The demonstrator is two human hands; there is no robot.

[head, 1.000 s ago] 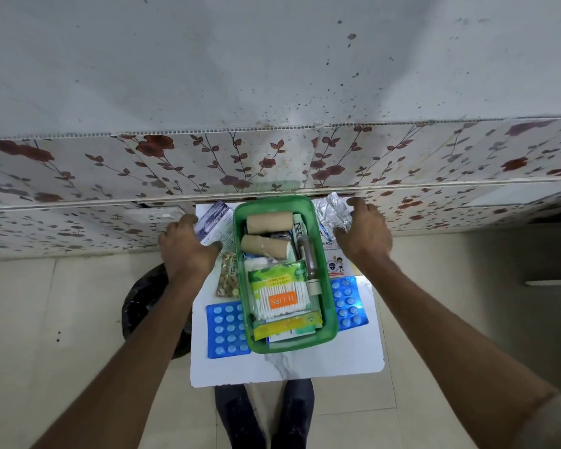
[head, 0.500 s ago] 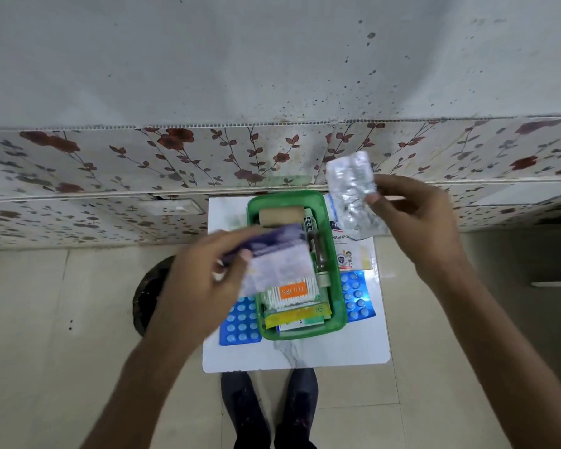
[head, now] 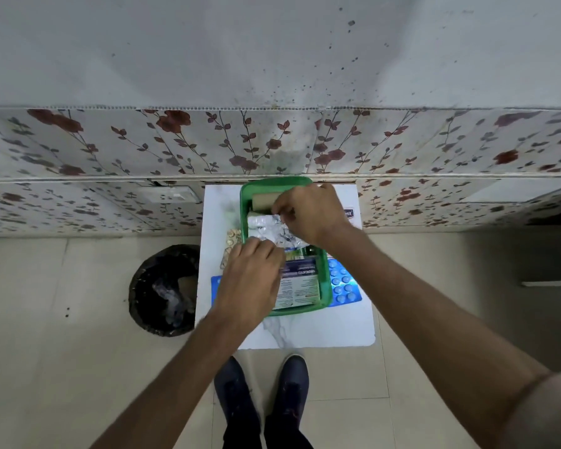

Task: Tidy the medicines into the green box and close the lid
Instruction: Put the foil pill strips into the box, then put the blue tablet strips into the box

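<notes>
Green plastic frames the scene: we see the green box (head: 326, 286) sitting open on a small white table (head: 353, 325) pushed against the floral wall panel (head: 110, 147). Both hands work over it. Our right hand (head: 308, 215) hovers above the far half, its fingers pinched on the edge of a silver blister strip (head: 268, 230) that lies across the box contents. Our left hand (head: 251, 280) covers the near left part of the box, fingers curled down, tips touching the silver strip's near edge; we cannot tell whether it grips anything. Beside it in the box lies a purple-and-white medicine packet (head: 300, 285). A tan roll (head: 263, 202) sits at the far end. A blue blister sheet (head: 344, 286) lies under the box. A tan pill strip (head: 230, 241) lies on the table left of the box. A black bin (head: 162, 290) stands on the floor to the left.
</notes>
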